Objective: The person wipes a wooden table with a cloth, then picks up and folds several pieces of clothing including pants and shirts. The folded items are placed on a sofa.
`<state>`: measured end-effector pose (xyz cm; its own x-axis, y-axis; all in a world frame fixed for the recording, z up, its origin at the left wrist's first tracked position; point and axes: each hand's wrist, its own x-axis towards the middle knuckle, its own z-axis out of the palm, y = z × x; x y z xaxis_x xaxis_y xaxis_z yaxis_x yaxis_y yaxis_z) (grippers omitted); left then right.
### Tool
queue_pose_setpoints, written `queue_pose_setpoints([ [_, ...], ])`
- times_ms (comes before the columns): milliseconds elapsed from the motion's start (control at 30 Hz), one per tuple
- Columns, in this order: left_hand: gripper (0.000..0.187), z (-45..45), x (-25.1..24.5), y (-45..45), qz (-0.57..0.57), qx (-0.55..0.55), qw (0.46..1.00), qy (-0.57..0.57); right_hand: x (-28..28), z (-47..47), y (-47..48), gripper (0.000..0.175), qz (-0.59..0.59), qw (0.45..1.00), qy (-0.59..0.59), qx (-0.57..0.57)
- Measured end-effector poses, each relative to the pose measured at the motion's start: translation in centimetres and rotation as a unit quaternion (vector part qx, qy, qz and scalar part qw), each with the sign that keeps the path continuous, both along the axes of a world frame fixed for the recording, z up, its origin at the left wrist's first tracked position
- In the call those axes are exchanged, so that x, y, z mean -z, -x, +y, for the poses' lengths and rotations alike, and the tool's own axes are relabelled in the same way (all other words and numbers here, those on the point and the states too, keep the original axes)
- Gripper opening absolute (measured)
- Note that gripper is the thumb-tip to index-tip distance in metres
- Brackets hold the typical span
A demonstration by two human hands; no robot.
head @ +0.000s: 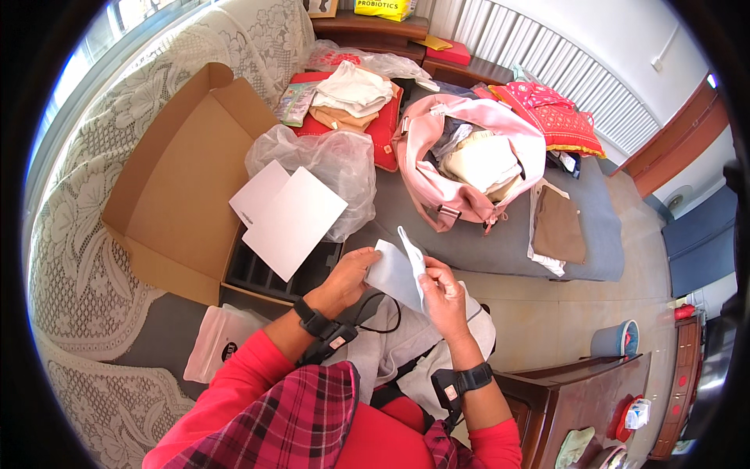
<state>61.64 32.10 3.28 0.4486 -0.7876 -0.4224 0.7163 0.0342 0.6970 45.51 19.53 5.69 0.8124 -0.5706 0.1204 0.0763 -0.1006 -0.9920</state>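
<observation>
Between my two hands, above my lap, is a thin, pale bluish-white sheet (pixel 394 275), its material unclear. My left hand (pixel 350 274) pinches its left edge between thumb and fingers. My right hand (pixel 443 296) grips a folded white strip (pixel 413 252) at the sheet's right side; whether the strip is part of the sheet I cannot tell. Left of my hands, two white sheets of paper or card (pixel 296 225) lie across a black compartmented insert (pixel 258 267) in an open cardboard box (pixel 187 170). A crumpled clear plastic bag (pixel 345 164) lies behind them.
Beyond my hands, a pink bag (pixel 419 170) full of folded clothes stands on the grey sofa, with folded brown cloth (pixel 556 225) to its right. Folded clothes (pixel 351 91) rest on a red cushion. A plastic pouch (pixel 217 346) lies near my left forearm. At right are a wooden table (pixel 597 387) and a bin (pixel 609 340).
</observation>
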Motion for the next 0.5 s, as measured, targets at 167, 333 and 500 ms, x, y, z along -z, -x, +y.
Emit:
queue_pose_setpoints([
  [167,0.021,0.1,-0.1,0.3,0.005,0.004,1.000,0.015,-0.4,1.8,-0.5,0.009,0.056,0.981,0.168,-0.075],
  [333,0.022,0.4,0.6,0.1,-0.003,0.008,1.000,0.027,-0.4,2.3,-0.6,0.010,0.062,0.986,0.153,-0.035],
  [500,0.022,0.6,1.0,-0.1,-0.004,-0.010,1.000,-0.004,-0.4,2.2,-0.5,0.009,0.036,0.989,0.131,0.052],
])
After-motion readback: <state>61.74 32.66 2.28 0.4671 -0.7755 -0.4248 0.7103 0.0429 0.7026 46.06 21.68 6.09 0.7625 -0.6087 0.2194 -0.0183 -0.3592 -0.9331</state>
